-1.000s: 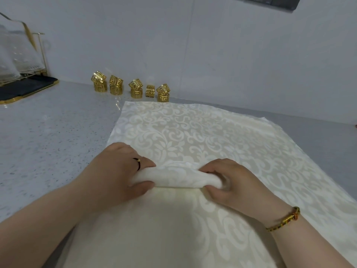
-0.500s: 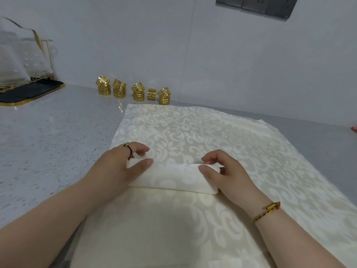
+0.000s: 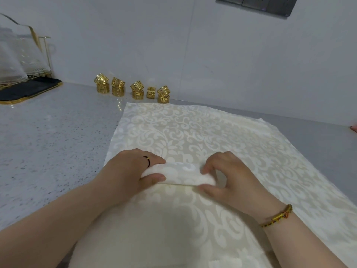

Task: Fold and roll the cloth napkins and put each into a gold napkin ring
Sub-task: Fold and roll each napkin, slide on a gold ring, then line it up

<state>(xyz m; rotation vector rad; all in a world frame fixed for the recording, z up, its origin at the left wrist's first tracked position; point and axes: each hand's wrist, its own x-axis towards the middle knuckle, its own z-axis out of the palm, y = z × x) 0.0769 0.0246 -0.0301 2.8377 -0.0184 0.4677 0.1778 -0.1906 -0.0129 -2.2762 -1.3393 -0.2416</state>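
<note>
Here, nine gold rings [image 3: 137,91] (one napkin roll [image 3: 183,174]).

no text, label or number can be read anywhere.

Both hands, left hand [image 3: 127,171] and right hand [image 3: 229,178], grip a rolled napkin [image 3: 181,174] on a spread cloth [image 3: 222,136]. Gold napkin rings [image 3: 133,89] (some stacked) line the wall.

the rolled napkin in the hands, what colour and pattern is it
Cream-white with a paler leafy scroll pattern, seen best in the head view: rolled napkin.
</note>
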